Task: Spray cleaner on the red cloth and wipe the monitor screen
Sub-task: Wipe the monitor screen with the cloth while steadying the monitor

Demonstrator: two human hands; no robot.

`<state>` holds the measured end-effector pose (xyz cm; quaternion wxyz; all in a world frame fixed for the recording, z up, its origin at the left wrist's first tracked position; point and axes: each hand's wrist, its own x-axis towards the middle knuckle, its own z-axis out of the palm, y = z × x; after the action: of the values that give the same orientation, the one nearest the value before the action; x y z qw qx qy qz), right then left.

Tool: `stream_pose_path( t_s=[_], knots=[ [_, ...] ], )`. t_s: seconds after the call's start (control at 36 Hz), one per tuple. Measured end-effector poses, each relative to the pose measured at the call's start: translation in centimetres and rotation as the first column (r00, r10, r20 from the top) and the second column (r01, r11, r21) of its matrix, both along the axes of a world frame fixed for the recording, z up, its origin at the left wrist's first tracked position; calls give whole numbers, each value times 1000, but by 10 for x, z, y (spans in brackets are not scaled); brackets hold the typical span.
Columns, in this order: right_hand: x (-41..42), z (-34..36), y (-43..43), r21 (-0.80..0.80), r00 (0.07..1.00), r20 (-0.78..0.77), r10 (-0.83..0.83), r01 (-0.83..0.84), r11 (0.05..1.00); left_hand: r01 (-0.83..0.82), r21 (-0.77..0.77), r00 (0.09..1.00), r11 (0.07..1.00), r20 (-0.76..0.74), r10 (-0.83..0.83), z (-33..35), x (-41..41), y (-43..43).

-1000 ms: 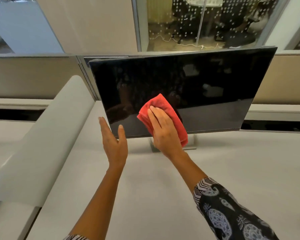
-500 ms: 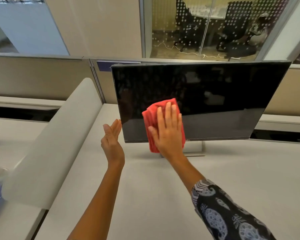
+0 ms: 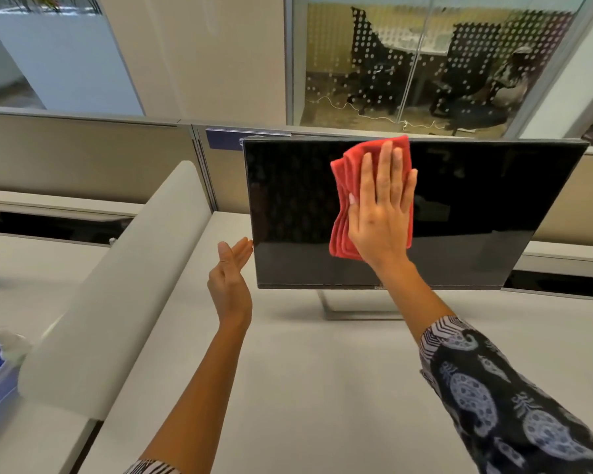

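Palm pressure suits the soft, limp red cloth point(image 3: 340, 213), we judge: our right hand point(image 3: 379, 218) flattens it, fingers point(image 3: 387, 172) straight, high on the monitor point(image 3: 476, 206); left hand point(image 3: 231, 282) open beside it.

Right hand point(image 3: 379, 213) and red cloth point(image 3: 342, 186) have swept from 7 o'clock on the monitor screen point(image 3: 476, 200) up toward 12; the cloth now overlaps the top edge. Fingers turned upright. Left hand point(image 3: 230, 282) shifted from bottom corner to left edge, 8 o'clock.

Folded red cloth point(image 3: 343, 196) flat against upper middle of dark, upright monitor screen point(image 3: 476, 206)
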<state>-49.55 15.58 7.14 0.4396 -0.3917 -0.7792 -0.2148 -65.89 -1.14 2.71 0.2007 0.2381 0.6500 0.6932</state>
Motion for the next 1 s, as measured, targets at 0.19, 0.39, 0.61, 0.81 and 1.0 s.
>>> stream_pose_path(
  t_s=[0.19, 0.39, 0.61, 0.81, 1.0],
  knots=[
    [-47, 0, -24, -32, 989, 93, 117, -114, 993, -23, 37, 999, 999, 46, 21, 0, 4, 5],
    [-62, -78, -43, -50, 807, 514, 290, -309, 950, -9, 66, 999, 998, 38, 6, 2, 1, 5],
    [-6, -80, -23, 3, 772, 589, 240, -299, 954, -9, 46, 999, 999, 45, 7, 3, 0, 5],
    [-35, 10, -7, 43, 960, 249, 131, -146, 988, -19, 40, 999, 999, 50, 16, 1, 5, 6],
    [-89, 7, -25, 34, 919, 306, 249, -271, 962, -18, 66, 999, 998, 52, 15, 4, 6, 6]
  ],
)
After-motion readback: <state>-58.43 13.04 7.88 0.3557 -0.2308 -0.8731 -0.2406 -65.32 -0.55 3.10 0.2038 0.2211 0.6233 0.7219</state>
